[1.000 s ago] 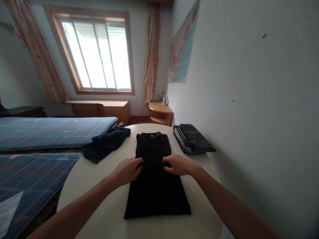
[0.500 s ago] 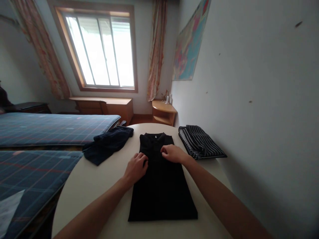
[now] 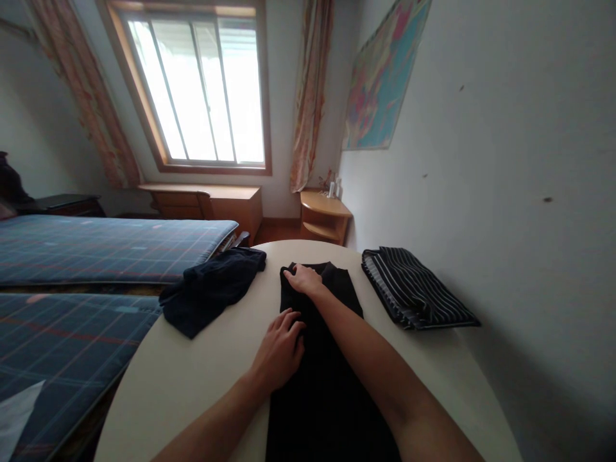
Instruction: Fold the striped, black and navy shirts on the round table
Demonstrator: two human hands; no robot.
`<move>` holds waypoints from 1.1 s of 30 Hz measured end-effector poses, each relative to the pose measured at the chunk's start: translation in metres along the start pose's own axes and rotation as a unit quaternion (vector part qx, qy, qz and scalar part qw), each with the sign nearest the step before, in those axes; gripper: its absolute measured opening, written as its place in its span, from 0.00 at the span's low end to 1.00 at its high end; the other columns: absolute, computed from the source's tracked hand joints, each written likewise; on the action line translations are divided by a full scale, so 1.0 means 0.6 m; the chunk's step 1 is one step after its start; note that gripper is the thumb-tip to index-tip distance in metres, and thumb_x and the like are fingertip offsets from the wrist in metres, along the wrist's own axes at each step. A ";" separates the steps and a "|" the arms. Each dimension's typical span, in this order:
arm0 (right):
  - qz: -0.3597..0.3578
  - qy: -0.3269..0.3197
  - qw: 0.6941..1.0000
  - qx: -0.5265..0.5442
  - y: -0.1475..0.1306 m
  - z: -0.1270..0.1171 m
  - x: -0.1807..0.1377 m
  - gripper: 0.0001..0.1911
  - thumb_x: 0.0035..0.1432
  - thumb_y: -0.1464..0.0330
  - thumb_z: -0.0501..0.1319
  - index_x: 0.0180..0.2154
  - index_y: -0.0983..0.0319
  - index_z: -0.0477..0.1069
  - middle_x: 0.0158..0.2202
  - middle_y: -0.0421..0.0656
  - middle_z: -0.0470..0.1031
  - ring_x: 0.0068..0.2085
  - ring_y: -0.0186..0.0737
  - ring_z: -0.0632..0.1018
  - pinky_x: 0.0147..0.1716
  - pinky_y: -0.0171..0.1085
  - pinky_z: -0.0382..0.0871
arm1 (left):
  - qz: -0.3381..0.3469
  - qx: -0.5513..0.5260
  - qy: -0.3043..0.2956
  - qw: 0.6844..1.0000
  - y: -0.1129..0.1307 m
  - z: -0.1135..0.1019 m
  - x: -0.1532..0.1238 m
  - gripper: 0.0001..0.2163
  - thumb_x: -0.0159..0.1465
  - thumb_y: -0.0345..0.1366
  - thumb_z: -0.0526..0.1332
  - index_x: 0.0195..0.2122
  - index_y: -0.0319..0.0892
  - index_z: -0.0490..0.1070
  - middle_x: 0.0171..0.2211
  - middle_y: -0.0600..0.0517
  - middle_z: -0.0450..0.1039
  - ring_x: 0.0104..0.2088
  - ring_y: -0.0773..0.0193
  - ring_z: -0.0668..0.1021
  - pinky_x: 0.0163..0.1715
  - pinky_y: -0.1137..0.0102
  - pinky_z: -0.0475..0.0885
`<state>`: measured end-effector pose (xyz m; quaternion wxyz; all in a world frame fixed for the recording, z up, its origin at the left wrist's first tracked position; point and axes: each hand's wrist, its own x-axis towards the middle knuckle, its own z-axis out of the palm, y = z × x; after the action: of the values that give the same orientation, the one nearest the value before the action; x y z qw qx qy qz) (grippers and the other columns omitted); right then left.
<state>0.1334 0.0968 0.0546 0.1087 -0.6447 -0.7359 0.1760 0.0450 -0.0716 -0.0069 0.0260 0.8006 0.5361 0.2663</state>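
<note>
A black collared shirt lies folded in a long shape on the round cream table, its collar at the far end. My right hand reaches across it, fingers closed on the cloth at the far left corner beside the collar. Nearer to me, my left hand rests on the shirt's left edge, fingers bent and apart, the thumb separate from them. My right forearm covers part of the shirt. The shirt's near end runs out of view.
Left on the table lies a crumpled dark navy garment. A folded black-and-white striped garment sits at the right, by the wall. Beds with blue plaid mattresses stand to the left. A wooden corner shelf is beyond the table.
My right hand has moved from the shirt's right side to its far left corner. My left hand stays at the left edge. The view has shifted slightly, with the table appearing closer.
</note>
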 end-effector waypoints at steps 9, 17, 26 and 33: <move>-0.055 0.049 0.995 0.060 0.035 0.000 0.056 0.17 0.62 0.66 0.57 0.51 0.58 0.73 0.48 0.43 0.78 0.48 0.38 0.77 0.45 0.33 0.68 | 0.002 -0.003 -0.022 1.000 0.002 0.003 -0.002 0.17 0.65 0.28 0.54 0.54 0.44 0.70 0.65 0.46 0.60 0.69 0.48 0.55 0.64 0.48 0.61; -0.110 0.106 0.986 -0.071 0.014 0.019 0.057 0.24 0.62 0.50 0.57 0.43 0.61 0.78 0.52 0.54 0.73 0.55 0.54 0.68 0.54 0.48 0.60 | 0.018 0.028 -0.043 0.999 0.003 0.001 -0.001 0.21 0.65 0.29 0.53 0.59 0.44 0.68 0.65 0.47 0.60 0.69 0.49 0.55 0.66 0.47 0.57; -0.062 0.020 0.987 -0.150 -0.049 0.029 0.096 0.22 0.59 0.56 0.61 0.49 0.64 0.77 0.52 0.56 0.75 0.59 0.57 0.66 0.57 0.52 0.53 | 0.026 0.025 -0.055 0.998 0.000 0.002 0.000 0.20 0.65 0.29 0.53 0.58 0.45 0.68 0.64 0.48 0.63 0.68 0.49 0.59 0.65 0.47 0.58; -0.061 0.066 0.991 -0.103 -0.020 0.047 0.101 0.21 0.69 0.58 0.49 0.46 0.61 0.77 0.50 0.52 0.76 0.57 0.52 0.68 0.54 0.49 0.57 | 0.015 0.015 -0.057 0.998 -0.001 0.006 -0.001 0.22 0.64 0.28 0.54 0.59 0.46 0.68 0.65 0.48 0.62 0.68 0.48 0.57 0.65 0.45 0.58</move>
<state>0.1027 0.1519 0.0297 0.1008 -0.6169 -0.7790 0.0493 0.0457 -0.0709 -0.0104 0.0405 0.8225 0.5258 0.2129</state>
